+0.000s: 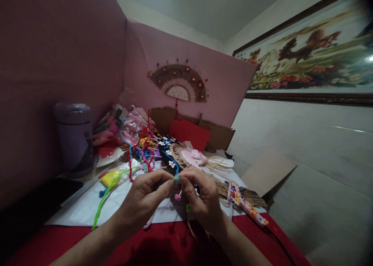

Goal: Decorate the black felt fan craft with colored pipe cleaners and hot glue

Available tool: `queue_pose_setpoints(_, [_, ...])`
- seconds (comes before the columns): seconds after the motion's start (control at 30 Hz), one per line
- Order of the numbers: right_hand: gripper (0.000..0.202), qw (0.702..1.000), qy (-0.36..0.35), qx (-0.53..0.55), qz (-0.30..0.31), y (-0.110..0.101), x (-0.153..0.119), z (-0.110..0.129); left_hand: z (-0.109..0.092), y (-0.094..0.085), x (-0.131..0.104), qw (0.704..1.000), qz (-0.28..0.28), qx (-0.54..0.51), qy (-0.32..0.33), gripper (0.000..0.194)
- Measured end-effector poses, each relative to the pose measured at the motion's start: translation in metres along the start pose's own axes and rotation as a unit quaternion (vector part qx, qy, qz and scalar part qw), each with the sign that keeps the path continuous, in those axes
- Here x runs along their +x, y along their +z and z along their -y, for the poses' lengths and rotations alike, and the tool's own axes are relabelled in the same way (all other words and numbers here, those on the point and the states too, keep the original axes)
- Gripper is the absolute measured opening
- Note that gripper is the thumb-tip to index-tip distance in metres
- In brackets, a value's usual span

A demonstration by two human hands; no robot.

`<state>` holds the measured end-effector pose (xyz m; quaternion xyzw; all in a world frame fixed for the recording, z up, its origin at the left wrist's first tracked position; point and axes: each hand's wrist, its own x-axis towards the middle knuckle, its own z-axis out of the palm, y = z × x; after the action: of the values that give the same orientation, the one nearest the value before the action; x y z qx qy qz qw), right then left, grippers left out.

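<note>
Both hands meet in the middle of the head view. My left hand (153,192) pinches a small teal ball (176,179) between thumb and fingertips. From the other side, my right hand (201,188) grips the same ball; its material is too small to make out. A pink fuzzy tip (178,197) shows just below the ball, beside my right thumb. Beyond the fingers lies a black fan (171,164) with white flowers, a blue wavy strip and thin wooden sticks.
A flowered glue gun (246,206) with a cord lies at right. Left are a purple tumbler (74,138), a bright green pipe cleaner (106,196) and a yellow packet (110,178). Red card (189,135) leans at the back, below a decorated brown fan (179,79) on the pink panel.
</note>
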<state>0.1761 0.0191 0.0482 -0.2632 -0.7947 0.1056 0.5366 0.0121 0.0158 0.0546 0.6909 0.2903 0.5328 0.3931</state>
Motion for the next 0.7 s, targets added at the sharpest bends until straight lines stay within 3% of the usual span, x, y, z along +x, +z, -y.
queue_pose_setpoints(0.13, [0.017, 0.999, 0.027, -0.011, -0.012, -0.002, 0.001, 0.001, -0.001, 0.002, 0.001, 0.998, 0.008, -0.061, -0.028, 0.018])
queue_pose_setpoints(0.4, [0.013, 0.999, 0.007, -0.046, 0.001, -0.001, 0.001, -0.002, 0.009, 0.0, -0.001, 0.995, -0.013, 0.077, 0.06, 0.011])
queue_pose_setpoints(0.47, [0.011, 0.998, -0.016, -0.068, -0.007, -0.001, 0.0, -0.002, 0.01, 0.0, -0.002, 0.983, -0.058, 0.134, 0.112, 0.011])
queue_pose_setpoints(0.57, [0.009, 0.985, -0.076, -0.143, -0.053, -0.002, -0.004, -0.003, 0.008, -0.001, -0.005, 0.938, -0.163, 0.21, 0.222, 0.02])
queue_pose_setpoints(0.63, [0.019, 0.965, -0.131, -0.211, -0.085, -0.003, -0.008, -0.004, 0.007, 0.0, -0.008, 0.928, -0.164, 0.22, 0.251, 0.015])
queue_pose_setpoints(0.7, [0.029, 0.943, -0.19, -0.261, -0.076, -0.003, -0.011, -0.006, 0.006, 0.002, -0.009, 0.959, -0.108, 0.175, 0.197, 0.01])
